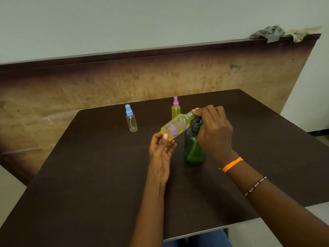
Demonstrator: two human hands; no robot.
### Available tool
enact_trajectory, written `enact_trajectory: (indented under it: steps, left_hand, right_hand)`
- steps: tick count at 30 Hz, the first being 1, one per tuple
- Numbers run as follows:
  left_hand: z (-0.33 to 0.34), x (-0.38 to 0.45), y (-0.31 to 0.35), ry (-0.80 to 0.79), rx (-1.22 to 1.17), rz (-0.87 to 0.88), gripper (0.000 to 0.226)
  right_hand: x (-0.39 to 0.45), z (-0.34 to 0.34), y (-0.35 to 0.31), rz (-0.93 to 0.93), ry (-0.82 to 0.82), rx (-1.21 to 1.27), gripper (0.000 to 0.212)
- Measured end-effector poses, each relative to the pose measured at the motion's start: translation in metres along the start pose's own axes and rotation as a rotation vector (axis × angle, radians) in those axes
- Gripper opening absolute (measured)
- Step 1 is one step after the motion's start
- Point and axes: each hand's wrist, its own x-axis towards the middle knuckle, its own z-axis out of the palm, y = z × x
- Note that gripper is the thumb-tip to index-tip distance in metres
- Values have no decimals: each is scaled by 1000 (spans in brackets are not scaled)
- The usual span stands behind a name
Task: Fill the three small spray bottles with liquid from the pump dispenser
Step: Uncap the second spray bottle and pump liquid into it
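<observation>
Your left hand (pixel 161 150) pinches the base of the uncapped yellow spray bottle (pixel 176 126), tilted neck-first to the green pump dispenser (pixel 193 145) mid-table under your pressing right hand (pixel 212 129); light, probably slick plastic, so grip mid-body.

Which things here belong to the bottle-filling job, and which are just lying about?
Part of the job:
- green pump dispenser
- uncapped yellow bottle, tilted in the left hand
- pink-capped yellow bottle
- blue-capped clear bottle
- right hand on the pump

Just lying about:
- crumpled rags on the ledge
</observation>
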Motion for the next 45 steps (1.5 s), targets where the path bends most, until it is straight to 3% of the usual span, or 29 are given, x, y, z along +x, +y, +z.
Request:
enact_trajectory:
  steps: [6, 11, 19, 27, 34, 40, 45]
  left_hand:
    - [2, 1, 0, -4, -3, 7, 68]
    - [-1, 2, -2, -11, -14, 12, 65]
    - [0, 1, -1, -16, 4, 36, 62]
    - [0, 1, -2, -3, -4, 34, 66]
    - [1, 2, -1, -9, 29, 38, 63]
    - [-1, 3, -1, -12, 19, 37, 61]
    - [1, 1, 0, -1, 23, 30, 63]
  right_hand:
    - [17, -11, -1, -27, -62, -20, 26]
    - [-5, 2, -1, 25, 28, 35, 33]
    - [14, -18, -5, -75, -126, -104, 30]
    - [-6, 2, 3, 30, 6, 122, 39]
    - [23, -15, 0, -19, -55, -11, 27]
    - [-8, 2, -3, 29, 30, 39, 37]
    - [4, -4, -1, -16, -38, -24, 32]
